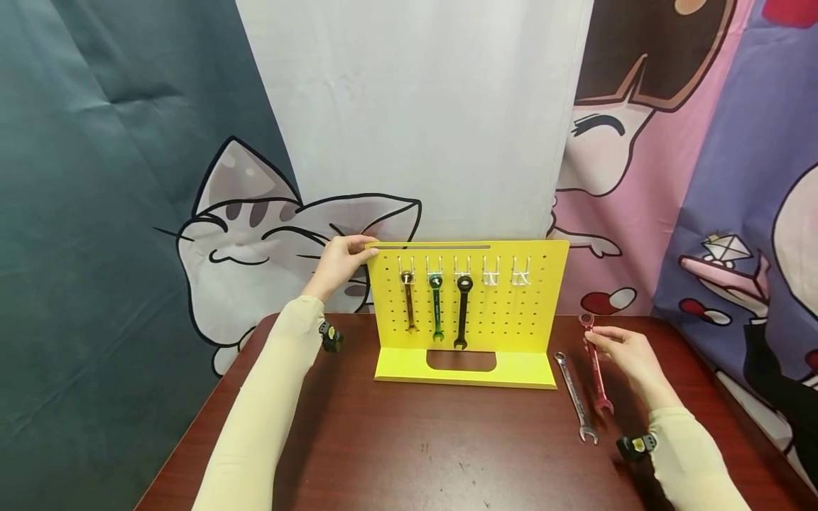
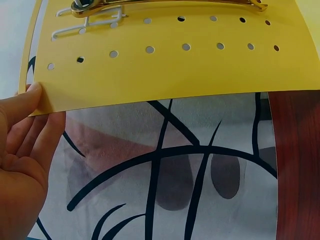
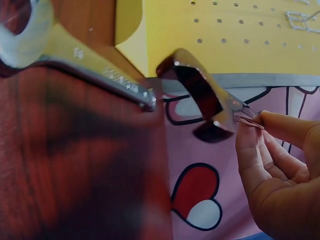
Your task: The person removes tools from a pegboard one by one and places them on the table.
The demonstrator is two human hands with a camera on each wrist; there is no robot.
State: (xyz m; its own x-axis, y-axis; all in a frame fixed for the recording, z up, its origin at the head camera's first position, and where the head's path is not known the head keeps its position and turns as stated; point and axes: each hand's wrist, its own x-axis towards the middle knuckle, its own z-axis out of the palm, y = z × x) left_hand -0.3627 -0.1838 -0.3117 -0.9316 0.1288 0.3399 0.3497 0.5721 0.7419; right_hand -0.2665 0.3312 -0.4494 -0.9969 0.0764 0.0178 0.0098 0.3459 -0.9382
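A yellow pegboard stand (image 1: 511, 319) stands upright on the table. My left hand (image 1: 340, 264) pinches its upper left corner, thumb on the front face, as the left wrist view also shows. My right hand (image 1: 629, 358) pinches a red combination wrench (image 1: 596, 369) near its ring end, the open end hanging downward. To the left of it a silver wrench (image 1: 574, 397) lies on the table. On the pegboard's white hooks hang a gold wrench (image 1: 410, 301), a green wrench (image 1: 437, 309) and a black wrench (image 1: 463, 312), side by side.
Two white hooks (image 1: 520, 273) at the pegboard's right carry no wrench. The dark red wooden table (image 1: 409, 447) extends in front of the stand. Behind it hangs a cartoon-printed cloth (image 1: 415, 128).
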